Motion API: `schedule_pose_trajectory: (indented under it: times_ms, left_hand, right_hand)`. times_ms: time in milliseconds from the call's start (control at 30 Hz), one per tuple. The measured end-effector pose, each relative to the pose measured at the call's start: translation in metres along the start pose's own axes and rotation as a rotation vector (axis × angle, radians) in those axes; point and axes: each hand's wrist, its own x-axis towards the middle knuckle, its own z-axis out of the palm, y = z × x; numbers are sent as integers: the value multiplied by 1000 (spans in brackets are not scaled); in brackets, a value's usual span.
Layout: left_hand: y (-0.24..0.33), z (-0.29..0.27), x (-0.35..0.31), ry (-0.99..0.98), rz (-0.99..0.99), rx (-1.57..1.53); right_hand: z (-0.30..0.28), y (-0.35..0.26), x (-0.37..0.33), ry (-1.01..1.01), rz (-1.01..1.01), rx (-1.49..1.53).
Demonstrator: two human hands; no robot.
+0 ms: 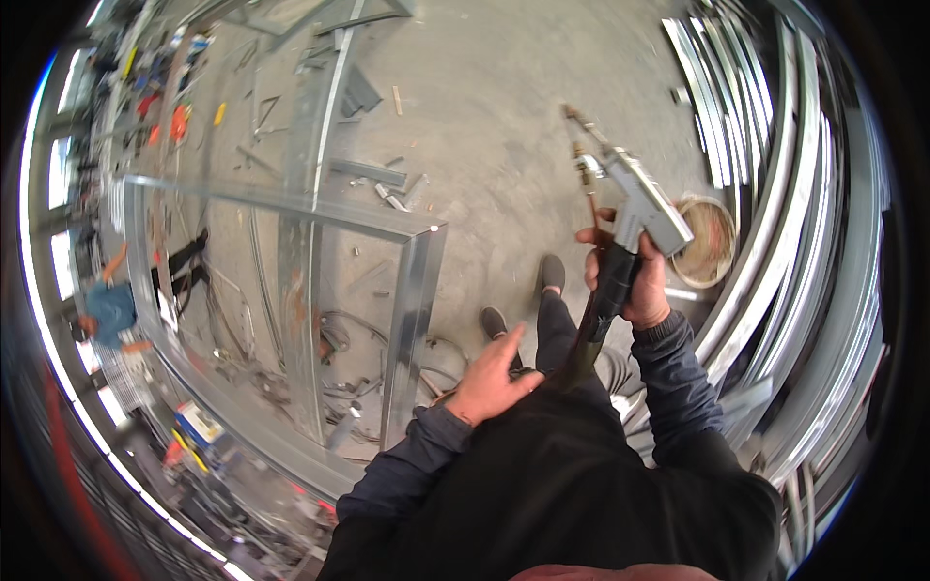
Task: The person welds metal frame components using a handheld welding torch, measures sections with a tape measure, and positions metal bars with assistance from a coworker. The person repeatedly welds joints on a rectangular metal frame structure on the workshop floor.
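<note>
My right hand (647, 290) grips the black-wrapped handle of a silver welding gun (641, 198). The gun's narrow nozzle, with a brass-coloured tip, points away from me and a little to the left. A thinner copper-coloured tube with a fitting runs beside the nozzle. From the handle's lower end a dark thick cable comes back toward my body. My left hand (494, 381) is open in front of me, fingers stretched out and thumb apart, holding nothing. Left of that hand stands a rectangular frame of shiny metal tubing (412, 310), apart from it.
Long metal tubes (790, 194) are stacked along the right. A round bucket (705, 242) stands beside them. Metal offcuts (368, 172) and hoses (368, 329) lie on the concrete floor. Beyond the frame, at the left, is another person (111, 305) in a blue shirt.
</note>
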Motion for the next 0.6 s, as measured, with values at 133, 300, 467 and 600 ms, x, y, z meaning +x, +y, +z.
schedule_pose_trajectory:
  times_ms: [133, 300, 467, 600]
  left_hand:
    - [31, 1, 3, 10, 221, -98]
    - [46, -9, -46, 344, 37, -182]
    - [61, 17, -112, 505, -53, -163]
    - [93, 53, -169, 709, -71, -206]
  right_hand:
    - [64, -10, 7, 80, -156, 9]
    - [129, 12, -27, -84, -205, -11]
    - [162, 12, -90, -293, -130, -145]
    - [185, 0, -137, -543, -33, -247]
